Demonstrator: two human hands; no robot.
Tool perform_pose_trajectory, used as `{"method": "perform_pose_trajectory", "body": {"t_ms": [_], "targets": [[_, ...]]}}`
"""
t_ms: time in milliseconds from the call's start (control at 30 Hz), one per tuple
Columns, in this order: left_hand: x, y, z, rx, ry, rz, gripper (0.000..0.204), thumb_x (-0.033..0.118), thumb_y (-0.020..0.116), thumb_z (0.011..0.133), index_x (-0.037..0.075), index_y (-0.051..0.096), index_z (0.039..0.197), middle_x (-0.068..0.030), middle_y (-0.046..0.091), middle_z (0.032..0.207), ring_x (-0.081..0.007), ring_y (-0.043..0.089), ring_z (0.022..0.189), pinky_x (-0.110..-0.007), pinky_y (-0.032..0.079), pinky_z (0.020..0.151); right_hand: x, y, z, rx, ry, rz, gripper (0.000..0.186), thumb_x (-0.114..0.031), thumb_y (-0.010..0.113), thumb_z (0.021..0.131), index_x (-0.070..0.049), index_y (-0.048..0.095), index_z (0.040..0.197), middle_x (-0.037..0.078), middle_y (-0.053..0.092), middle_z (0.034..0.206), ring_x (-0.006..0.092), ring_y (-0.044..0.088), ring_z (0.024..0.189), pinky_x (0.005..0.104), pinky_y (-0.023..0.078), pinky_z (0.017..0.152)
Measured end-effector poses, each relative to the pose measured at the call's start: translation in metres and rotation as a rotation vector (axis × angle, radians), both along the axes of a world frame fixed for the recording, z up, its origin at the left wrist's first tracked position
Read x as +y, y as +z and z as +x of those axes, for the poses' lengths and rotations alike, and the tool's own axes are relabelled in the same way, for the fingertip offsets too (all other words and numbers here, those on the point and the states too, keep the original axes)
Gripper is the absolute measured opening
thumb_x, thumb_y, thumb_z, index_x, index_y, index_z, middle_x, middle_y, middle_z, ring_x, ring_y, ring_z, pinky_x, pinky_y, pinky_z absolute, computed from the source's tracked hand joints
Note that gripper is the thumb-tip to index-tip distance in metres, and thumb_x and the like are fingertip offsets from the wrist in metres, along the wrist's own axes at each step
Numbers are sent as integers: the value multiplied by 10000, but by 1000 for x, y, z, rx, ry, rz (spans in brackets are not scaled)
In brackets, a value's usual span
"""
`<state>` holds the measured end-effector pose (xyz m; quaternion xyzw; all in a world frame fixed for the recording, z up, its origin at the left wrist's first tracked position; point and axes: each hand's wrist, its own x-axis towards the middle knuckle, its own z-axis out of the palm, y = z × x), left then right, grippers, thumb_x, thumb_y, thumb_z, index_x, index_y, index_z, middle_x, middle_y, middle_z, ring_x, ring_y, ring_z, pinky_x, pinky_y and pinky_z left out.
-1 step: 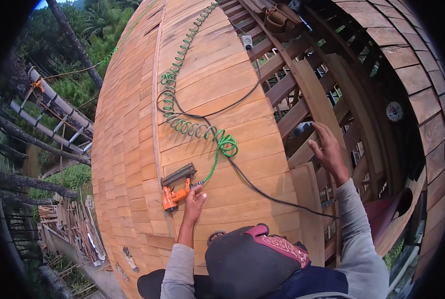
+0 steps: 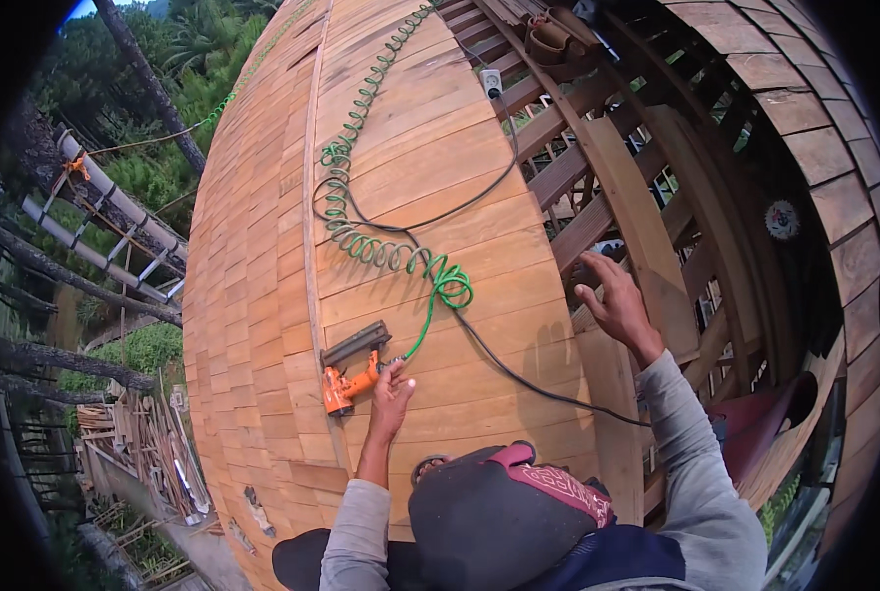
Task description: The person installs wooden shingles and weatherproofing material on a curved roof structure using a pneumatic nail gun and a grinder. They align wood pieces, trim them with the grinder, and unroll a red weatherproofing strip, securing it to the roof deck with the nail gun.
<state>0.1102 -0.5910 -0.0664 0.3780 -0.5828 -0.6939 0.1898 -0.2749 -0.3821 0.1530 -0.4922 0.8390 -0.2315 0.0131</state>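
An orange nail gun [image 2: 339,390] with a dark magazine lies on the wooden shingles [image 2: 460,364] left of centre. My left hand [image 2: 391,402] is at the rear end of its handle, fingertips by the hose fitting, thumb apart from the fingers. From that fitting a green coiled air hose [image 2: 450,286] runs to a loose tangle and on up the roof. My right hand [image 2: 617,303] is raised over the edge of the shingles, beside the open framing, fingers spread and holding nothing. A black power cable [image 2: 529,389] passes below it, going under my right forearm.
Open roof battens [image 2: 583,231] with gaps lie right of the shingled strip, with loose planks [image 2: 637,207] across them. A white socket outlet [image 2: 491,83] and a brown tool pouch [image 2: 548,44] are farther up. A circular saw blade [image 2: 781,221] shows at right, a ladder [image 2: 115,231] at left.
My right hand has moved left and slightly nearer, from over the battens toward the shingle edge. My left hand and the nail gun stay almost where they were.
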Motion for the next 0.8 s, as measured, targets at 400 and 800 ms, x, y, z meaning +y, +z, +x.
{"method": "perform_pose_trajectory", "body": {"t_ms": [400, 800], "targets": [[36, 32, -29, 72, -71, 13, 737, 245, 718, 987, 83, 350, 1605, -187, 469, 1561, -275, 569, 1318, -375, 502, 1026, -172, -153, 94, -139, -125, -81, 219, -123, 660, 929, -80, 697, 1140, 148, 664, 1035, 372, 664, 998, 499, 542, 823], [-6, 66, -51, 712, 211, 729, 474, 270, 687, 996, 161, 513, 1424, -88, 659, 1278, -273, 647, 1184, -477, 528, 1014, -159, -112, 126, -1084, 679, -165, 237, -187, 678, 1009, -19, 692, 1177, 61, 714, 971, 182, 687, 866, 367, 567, 774]]}}
